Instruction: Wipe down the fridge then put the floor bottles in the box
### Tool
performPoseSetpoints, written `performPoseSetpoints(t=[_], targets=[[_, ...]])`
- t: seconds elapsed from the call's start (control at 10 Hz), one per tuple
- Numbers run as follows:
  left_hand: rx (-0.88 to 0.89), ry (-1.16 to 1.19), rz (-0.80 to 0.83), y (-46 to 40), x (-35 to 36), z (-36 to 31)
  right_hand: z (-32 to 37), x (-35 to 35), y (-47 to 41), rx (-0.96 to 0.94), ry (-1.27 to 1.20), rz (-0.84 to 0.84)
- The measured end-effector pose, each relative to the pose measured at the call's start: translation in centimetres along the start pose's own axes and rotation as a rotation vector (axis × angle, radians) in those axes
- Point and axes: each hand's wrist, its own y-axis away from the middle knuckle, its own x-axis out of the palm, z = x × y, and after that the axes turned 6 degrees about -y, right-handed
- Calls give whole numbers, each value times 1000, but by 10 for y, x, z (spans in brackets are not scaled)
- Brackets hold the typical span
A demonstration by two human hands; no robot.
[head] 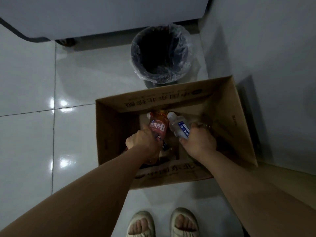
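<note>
An open cardboard box [237, 120] stands on the tiled floor in front of my feet. Both of my hands are inside it. My left hand [142, 140] grips a pink-orange bottle [158, 124] with a red vitamin label, its cap pointing away from me. My right hand [199, 141] grips a clear bottle [178, 125] with a white cap and a blue-and-white label. The two bottles lie side by side, nearly touching. The box's bottom is dark and partly hidden by my arms.
A dark waste bin [160, 55] lined with a clear plastic bag stands just beyond the box. The white fridge [102, 16] fills the top of the view. A pale wall [265, 40] runs along the right. My feet in sandals [163, 223] stand close behind the box.
</note>
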Motion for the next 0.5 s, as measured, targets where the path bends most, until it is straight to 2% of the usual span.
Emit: performPoseSetpoints(t=[0.3,0.5], targets=[[32,9,-5,-10,19,3,-3,26,-10,-19,-74,157],[78,8,7,14,-12,10,9,-7,17,-66,-72,171]])
